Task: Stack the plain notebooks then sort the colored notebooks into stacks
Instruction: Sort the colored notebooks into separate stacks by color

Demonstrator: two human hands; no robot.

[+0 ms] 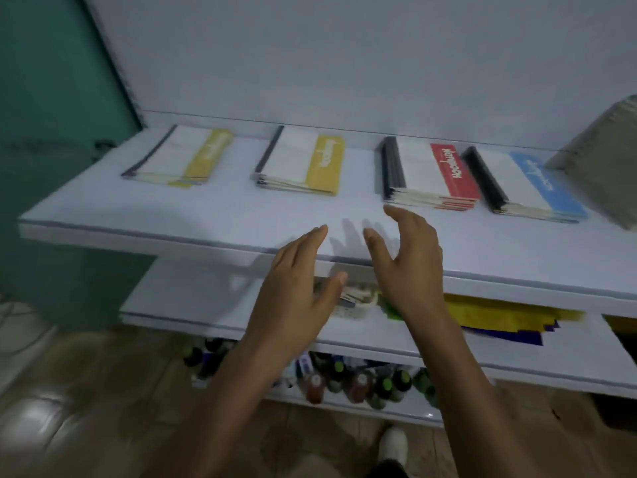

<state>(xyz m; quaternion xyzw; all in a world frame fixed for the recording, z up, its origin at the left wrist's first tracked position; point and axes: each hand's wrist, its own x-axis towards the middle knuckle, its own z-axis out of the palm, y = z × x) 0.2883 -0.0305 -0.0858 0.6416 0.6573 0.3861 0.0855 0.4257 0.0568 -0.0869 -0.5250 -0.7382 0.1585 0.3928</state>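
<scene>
Bottles (360, 384) below coloured paper (499, 319), grey stack (606, 167) far right

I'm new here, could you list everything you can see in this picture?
Top shelf: one, white, across the middle.
Left yellow notebook stack: one, white and yellow, top shelf far left.
Second yellow notebook stack: one, same colours, to its right.
Red notebook stack: one, white and red, right of centre.
Blue notebook stack: one, white and blue, beside the red.
Plain stack: one, greyish, far right, partly cut off.
Basket: one, pale, middle shelf.
Paper sheets: several, yellow and dark blue, middle shelf right.
Bottles: many, mostly dark, bottom shelf.
Shoe: one, white, on the floor.
Left hand: open, empty.
Right hand: open, empty.
</scene>
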